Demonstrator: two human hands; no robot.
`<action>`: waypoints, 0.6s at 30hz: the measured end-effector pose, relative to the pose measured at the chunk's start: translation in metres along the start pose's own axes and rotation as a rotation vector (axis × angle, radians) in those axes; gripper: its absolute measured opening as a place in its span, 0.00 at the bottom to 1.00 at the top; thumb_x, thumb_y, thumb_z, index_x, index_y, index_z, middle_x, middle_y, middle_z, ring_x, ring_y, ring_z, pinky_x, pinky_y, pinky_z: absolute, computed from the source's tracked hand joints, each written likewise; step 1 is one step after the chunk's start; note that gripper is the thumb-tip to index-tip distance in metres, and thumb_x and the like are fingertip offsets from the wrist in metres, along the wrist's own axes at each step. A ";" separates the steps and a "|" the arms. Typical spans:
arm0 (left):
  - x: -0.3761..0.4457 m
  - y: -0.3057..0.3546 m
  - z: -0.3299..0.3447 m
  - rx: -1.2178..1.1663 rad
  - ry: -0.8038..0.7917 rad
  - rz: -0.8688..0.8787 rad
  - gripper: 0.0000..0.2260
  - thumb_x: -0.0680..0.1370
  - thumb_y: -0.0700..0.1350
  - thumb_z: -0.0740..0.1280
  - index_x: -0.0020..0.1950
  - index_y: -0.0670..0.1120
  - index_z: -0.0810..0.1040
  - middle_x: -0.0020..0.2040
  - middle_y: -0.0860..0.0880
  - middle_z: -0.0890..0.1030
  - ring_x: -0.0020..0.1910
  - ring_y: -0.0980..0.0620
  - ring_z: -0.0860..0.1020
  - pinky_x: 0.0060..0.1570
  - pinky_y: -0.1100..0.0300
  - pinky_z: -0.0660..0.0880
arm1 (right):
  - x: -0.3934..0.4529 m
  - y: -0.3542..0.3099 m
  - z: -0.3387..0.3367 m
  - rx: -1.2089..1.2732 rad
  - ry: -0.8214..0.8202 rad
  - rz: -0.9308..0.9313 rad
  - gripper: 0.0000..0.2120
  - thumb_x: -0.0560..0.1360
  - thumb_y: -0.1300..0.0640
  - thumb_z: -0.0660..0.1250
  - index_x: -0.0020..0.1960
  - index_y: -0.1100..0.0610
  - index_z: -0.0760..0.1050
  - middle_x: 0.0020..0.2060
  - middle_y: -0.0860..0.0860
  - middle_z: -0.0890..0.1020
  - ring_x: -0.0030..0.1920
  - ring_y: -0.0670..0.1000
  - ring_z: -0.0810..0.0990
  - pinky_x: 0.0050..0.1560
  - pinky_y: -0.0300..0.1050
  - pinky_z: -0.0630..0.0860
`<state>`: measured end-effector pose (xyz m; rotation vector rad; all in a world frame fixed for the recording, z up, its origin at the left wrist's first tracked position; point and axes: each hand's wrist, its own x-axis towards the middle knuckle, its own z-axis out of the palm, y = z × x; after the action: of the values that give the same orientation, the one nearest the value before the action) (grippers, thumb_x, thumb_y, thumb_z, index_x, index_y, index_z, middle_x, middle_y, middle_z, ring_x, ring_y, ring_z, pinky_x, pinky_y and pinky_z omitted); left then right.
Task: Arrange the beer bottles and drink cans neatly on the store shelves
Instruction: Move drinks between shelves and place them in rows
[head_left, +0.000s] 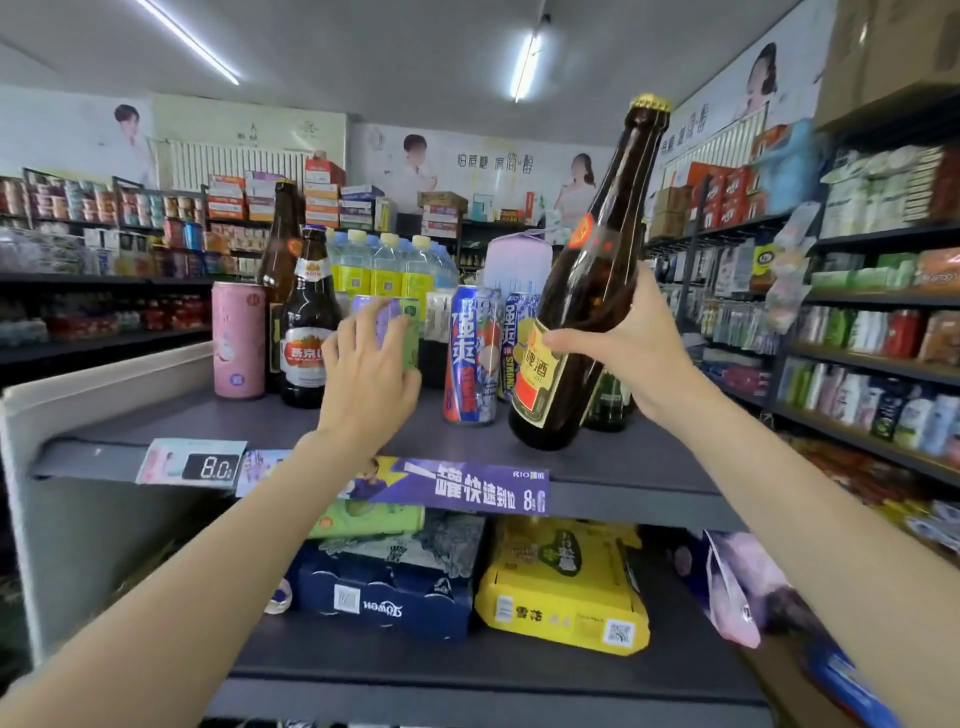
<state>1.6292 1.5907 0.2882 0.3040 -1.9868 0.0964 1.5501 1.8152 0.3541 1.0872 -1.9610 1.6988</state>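
My right hand (631, 345) grips a tall brown beer bottle (582, 291) with a yellow label, tilted to the right just above the top shelf (156, 431). My left hand (369, 364) reaches onto a purple-and-green can (402, 327), fingers curled against its front. On the shelf stand a pink can (239, 340), a short brown bottle (307, 332) with a red-and-white label, a taller brown bottle (280, 249) behind it, and two blue-and-white cans (470, 353) (514, 332). A dark green bottle (608, 402) is partly hidden behind the held bottle.
Water bottles with yellow labels (387, 267) and a lilac carton (517, 260) stand at the shelf's back. The lower shelf holds a blue carton (384, 597), a yellow carton (561, 587) and a pink bag (737, 587). Stocked aisles run along both sides.
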 end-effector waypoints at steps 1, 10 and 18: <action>-0.005 0.001 -0.012 -0.050 0.020 0.002 0.20 0.67 0.40 0.59 0.57 0.38 0.75 0.62 0.36 0.72 0.56 0.34 0.73 0.51 0.43 0.69 | -0.008 -0.009 0.003 0.016 -0.014 0.001 0.41 0.58 0.63 0.80 0.65 0.54 0.64 0.55 0.48 0.77 0.57 0.48 0.76 0.60 0.50 0.73; -0.167 -0.102 -0.092 -0.257 -0.103 -0.055 0.19 0.69 0.45 0.55 0.57 0.42 0.73 0.58 0.43 0.73 0.54 0.46 0.69 0.50 0.55 0.62 | -0.135 -0.051 0.097 0.235 -0.291 0.080 0.41 0.50 0.59 0.81 0.59 0.51 0.69 0.51 0.47 0.81 0.52 0.46 0.81 0.53 0.45 0.78; -0.405 -0.197 -0.068 -0.246 -0.657 -0.180 0.18 0.68 0.46 0.55 0.58 0.48 0.65 0.53 0.41 0.72 0.43 0.37 0.77 0.45 0.45 0.76 | -0.328 0.090 0.237 0.154 -0.570 0.368 0.40 0.52 0.55 0.82 0.57 0.42 0.66 0.48 0.33 0.79 0.50 0.34 0.77 0.50 0.33 0.73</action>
<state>1.8994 1.4831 -0.0620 0.3846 -2.5730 -0.4097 1.7545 1.6997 0.0131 1.4660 -2.5397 1.8965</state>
